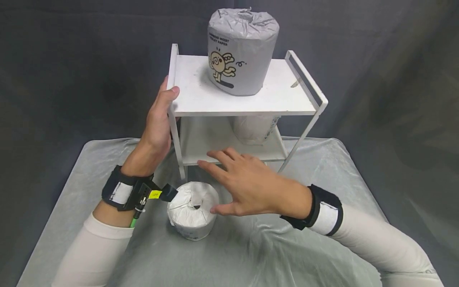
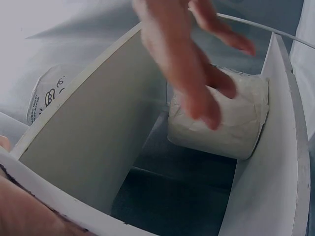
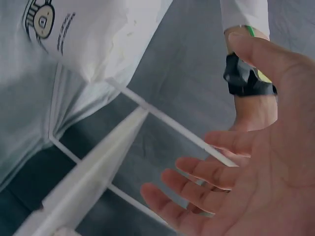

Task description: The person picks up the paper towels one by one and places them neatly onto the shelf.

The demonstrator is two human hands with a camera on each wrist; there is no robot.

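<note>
My right hand [image 1: 251, 183] is released, fingers spread flat, hovering just above and beside the white roll [image 1: 193, 215] standing on end on the surface [image 1: 269, 255]. My left hand [image 1: 157, 119] grasps the left front edge of the white shelf rack [image 1: 201, 99]. The top shelf carries a grey-wrapped roll [image 1: 240, 52]; the lower shelf holds another white roll [image 1: 254, 127]. The surface is covered in pale sheeting, against a dark backdrop [image 1: 71, 59].
</note>
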